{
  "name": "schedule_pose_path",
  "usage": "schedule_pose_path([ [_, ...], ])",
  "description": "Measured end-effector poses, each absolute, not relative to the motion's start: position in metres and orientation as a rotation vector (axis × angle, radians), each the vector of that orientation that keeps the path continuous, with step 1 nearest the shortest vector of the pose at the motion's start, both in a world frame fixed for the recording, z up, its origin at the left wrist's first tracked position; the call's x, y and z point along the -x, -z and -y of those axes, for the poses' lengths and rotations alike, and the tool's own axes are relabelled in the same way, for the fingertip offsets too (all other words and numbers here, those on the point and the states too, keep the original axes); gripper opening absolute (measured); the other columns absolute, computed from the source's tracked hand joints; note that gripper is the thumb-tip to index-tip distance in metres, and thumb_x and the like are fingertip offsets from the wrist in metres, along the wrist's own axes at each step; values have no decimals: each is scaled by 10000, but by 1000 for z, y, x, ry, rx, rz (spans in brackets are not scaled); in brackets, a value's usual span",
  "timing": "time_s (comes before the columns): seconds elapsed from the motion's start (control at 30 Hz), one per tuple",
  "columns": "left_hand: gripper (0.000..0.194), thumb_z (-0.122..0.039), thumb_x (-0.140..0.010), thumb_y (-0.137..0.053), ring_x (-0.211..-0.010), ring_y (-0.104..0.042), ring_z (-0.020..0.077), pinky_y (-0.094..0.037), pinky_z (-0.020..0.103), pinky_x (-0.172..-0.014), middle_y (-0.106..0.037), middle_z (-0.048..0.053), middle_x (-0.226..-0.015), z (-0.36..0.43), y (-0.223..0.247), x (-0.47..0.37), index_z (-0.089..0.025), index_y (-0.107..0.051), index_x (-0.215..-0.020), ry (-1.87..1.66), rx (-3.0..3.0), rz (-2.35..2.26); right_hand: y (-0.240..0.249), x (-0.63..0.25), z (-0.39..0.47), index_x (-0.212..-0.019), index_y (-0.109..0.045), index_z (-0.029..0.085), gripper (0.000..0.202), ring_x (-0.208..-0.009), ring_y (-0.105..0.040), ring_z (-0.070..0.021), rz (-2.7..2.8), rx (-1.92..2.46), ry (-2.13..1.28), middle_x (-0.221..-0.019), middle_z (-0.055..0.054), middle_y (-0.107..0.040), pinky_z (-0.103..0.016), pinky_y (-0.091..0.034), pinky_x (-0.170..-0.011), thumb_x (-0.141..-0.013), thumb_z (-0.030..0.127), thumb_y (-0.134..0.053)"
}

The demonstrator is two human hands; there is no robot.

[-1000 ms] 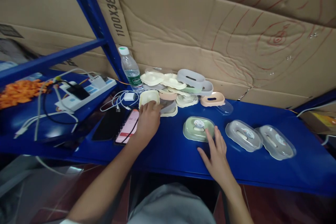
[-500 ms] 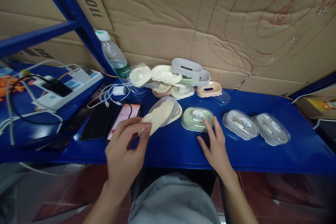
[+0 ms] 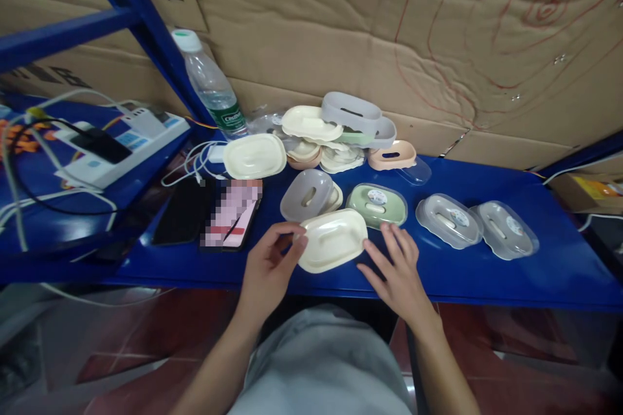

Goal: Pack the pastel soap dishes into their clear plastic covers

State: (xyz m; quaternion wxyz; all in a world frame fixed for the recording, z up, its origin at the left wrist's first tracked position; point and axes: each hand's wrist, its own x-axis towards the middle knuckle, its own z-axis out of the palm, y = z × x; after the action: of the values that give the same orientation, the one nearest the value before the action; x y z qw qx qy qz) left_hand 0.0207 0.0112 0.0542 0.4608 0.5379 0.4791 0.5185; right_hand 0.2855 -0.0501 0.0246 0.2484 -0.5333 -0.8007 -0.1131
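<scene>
My left hand (image 3: 275, 259) pinches the left end of a cream oval soap dish tray (image 3: 333, 241) above the front of the blue table. Fingers apart, my right hand (image 3: 396, 272) is at the tray's right end, its index fingertip at the rim. Just behind lies a grey oval piece with a slot (image 3: 306, 196), partly over a cream one. A green soap dish with a clear lid (image 3: 377, 205) sits behind my right hand. To the right are two grey lidded soap dishes, one (image 3: 450, 220) beside the other (image 3: 505, 229).
Behind is a pile of soap dish parts, with a grey piece (image 3: 351, 113) on top and a peach one (image 3: 392, 154) at the right. Another cream tray (image 3: 255, 156) lies left, near a water bottle (image 3: 209, 87), phones (image 3: 233, 214) and a power strip (image 3: 126, 149). Cardboard (image 3: 311, 26) stands behind.
My left hand has moved right with the cream tray, now turned face up. My right hand has come to the tray's edge. Another cream tray now lies by the charger, away from the pile.
</scene>
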Motion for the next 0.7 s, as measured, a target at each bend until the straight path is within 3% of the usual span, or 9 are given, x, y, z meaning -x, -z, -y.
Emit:
schedule_pose_path([
  [0.1,253,-449,-954,-754,-746,-638,115,-477,195,-619,-727,19,-942,-9,-45,-28,-204,-726,-1013,-1154,-1325,-1182,-31,-284,51,-1594,-504,333,613,-1561,-432,-326,2249,1375,242,-1687,-94,-466,-563,-421,-1230,-1018,249,-697],
  [0.2,275,-463,-1009,-680,-804,-699,144,-533,216,-661,-755,33,-982,-5,-40,-30,-214,-717,-1121,-1080,-1424,-1238,-36,-284,48,-1461,-628,284,429,-1487,-523,-282,2284,1311,99,-1567,-80,-612,-509,-471,-1181,-1042,197,-652],
  [0.27,306,-441,-1043,-632,-1019,-750,193,-600,276,-846,-774,66,-1160,-4,-38,-30,-227,-695,-1253,-1055,-1597,-1261,-37,-284,46,-1401,-659,250,363,-1418,-581,-262,2277,1279,30,-1471,-75,-688,-488,-487,-1152,-1047,170,-639],
  [0.33,366,-409,-1067,-596,-1323,-672,246,-558,374,-1095,-696,105,-1423,-6,-38,-29,-237,-641,-1387,-1010,-1829,-1262,-37,-284,45,-1367,-672,228,335,-1344,-625,-249,2259,1264,5,-1364,-70,-747,-475,-496,-1125,-1043,150,-645],
  [0.4,434,-395,-1082,-570,-1510,-524,275,-472,448,-1225,-550,133,-1611,-11,-37,-27,-238,-568,-1487,-928,-2029,-1239,-37,-283,45,-1342,-684,222,318,-1285,-651,-239,2237,1255,-6,-1277,-65,-775,-460,-506,-1095,-1034,145,-659],
  [0.5,508,-402,-1096,-541,-1566,-451,281,-459,487,-1247,-440,145,-1696,-19,-37,-26,-257,-466,-1577,-791,-2223,-1138,-37,-283,45,-1310,-700,237,285,-1231,-673,-235,2211,1248,-18,-1212,-62,-785,-449,-512,-1071,-1036,169,-667],
  [0.6,562,-448,-1056,-623,-1541,-480,310,-455,543,-1248,-496,135,-1657,-21,-36,-25,-277,-480,-1572,-686,-2411,-1006,-37,-285,46,-1342,-687,242,306,-1244,-671,-247,2208,1244,-30,-1248,-77,-768,-450,-512,-1073,-1039,202,-664],
  [0.7,462,-404,-1031,-676,-1499,-524,334,-466,584,-1232,-571,126,-1591,-15,-33,-22,-273,-596,-1466,-687,-2522,-974,-36,-289,47,-1414,-652,251,374,-1352,-616,-278,2143,1296,-12,-1408,-114,-690,-474,-505,-1106,-1040,238,-656],
])
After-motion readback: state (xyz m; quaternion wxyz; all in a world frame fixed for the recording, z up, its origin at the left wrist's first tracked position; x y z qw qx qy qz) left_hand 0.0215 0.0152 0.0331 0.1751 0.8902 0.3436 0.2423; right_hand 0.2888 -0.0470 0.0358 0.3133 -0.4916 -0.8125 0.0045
